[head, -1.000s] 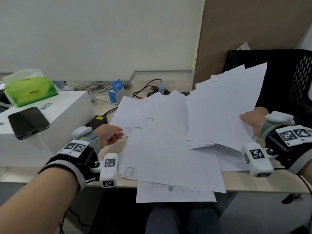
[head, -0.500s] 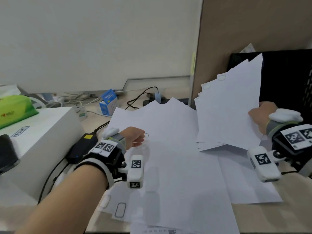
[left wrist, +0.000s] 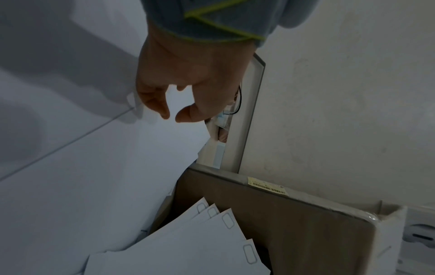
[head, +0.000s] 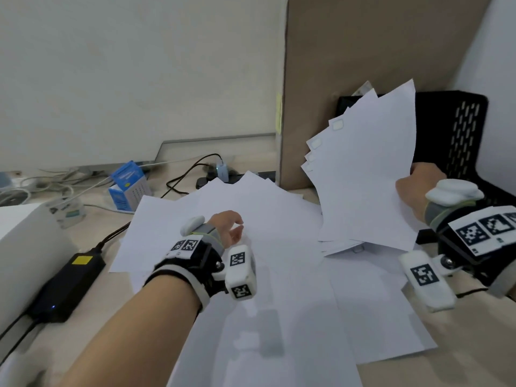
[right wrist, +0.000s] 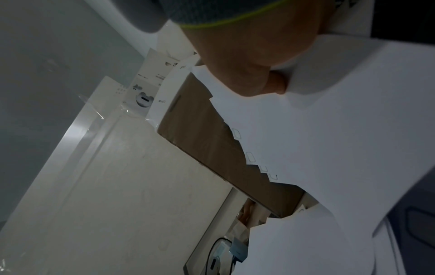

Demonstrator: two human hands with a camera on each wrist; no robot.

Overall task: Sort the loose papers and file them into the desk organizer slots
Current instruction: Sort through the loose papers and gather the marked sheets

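Nearest: loose sheets spread flat and overlapping across the worktop, white, mostly blank, small rounded-rectangle marks near some corners; front edges cut off by the frame. Above them, left hand hovering palm down, fingers loosely curled, thumb and forefinger tips a narrow gap apart, nothing gripped; contact with the paper below not determinable. To the left, black power brick with yellow label, beside a white box only partly in frame.

Mid-distance, right: fanned stack of white sheets held tilted up off the worktop, corners stepped, same rounded marks at the upper left corners, lower edge just above the flat sheets. Right hand gripping the stack's right edge, thumb pressed on the front face; remaining fingers hidden behind the paper.

Behind the stack: black perforated organizer, largely covered by the sheets, slots not visible. Farther: brown partition, blue carton, cables, pale wall.
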